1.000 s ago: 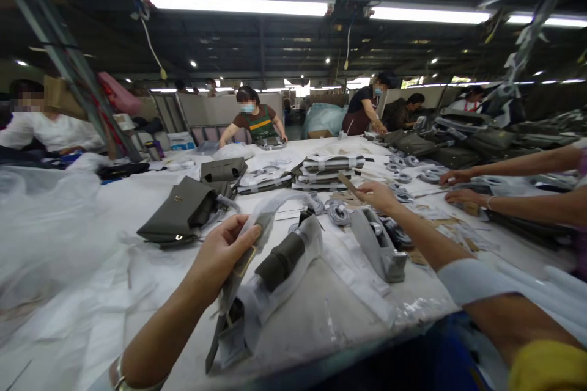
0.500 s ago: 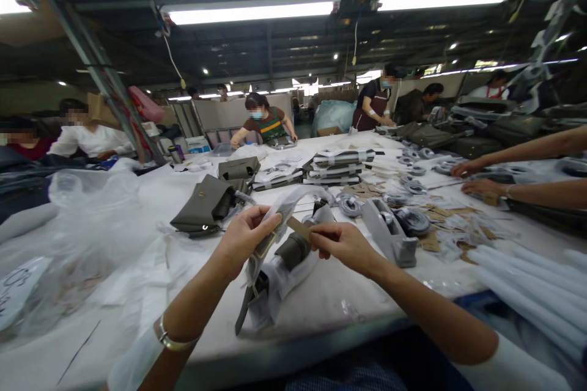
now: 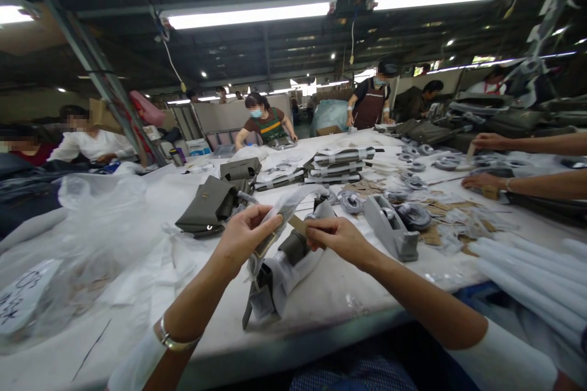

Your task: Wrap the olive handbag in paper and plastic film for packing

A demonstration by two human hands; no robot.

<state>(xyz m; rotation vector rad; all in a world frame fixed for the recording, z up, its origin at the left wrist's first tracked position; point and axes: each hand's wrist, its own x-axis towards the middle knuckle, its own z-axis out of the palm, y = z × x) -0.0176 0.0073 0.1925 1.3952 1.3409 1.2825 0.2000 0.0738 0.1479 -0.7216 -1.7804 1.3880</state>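
Observation:
Between the thumb and fingers of my left hand (image 3: 245, 235) is a strap wrapped in whitish film (image 3: 296, 195), which arches up and over to the right. A metal buckle shows faintly under the film below my thumb. My right hand (image 3: 337, 237) pinches a small brown card tag (image 3: 299, 225) close to the strap. Below both hands, a grey-green leather piece (image 3: 293, 247), partly in white wrapping, rests on the table; its far parts are hidden by my hands. Just right of my right hand stands a grey tape dispenser (image 3: 389, 229).
A grey-green handbag (image 3: 206, 201) lies to the left, near crumpled clear plastic (image 3: 92, 226). Stacked wrapped bags (image 3: 339, 165), coiled straps (image 3: 351, 201) and scattered brown tags (image 3: 431, 235) cover the middle and right. A co-worker's hands (image 3: 483, 180) reach in from the right.
My right hand and the tag have shifted slightly left; my left hand keeps its grip. At right, a co-worker's hand has lifted a brown tag. The aproned person at the back has straightened.

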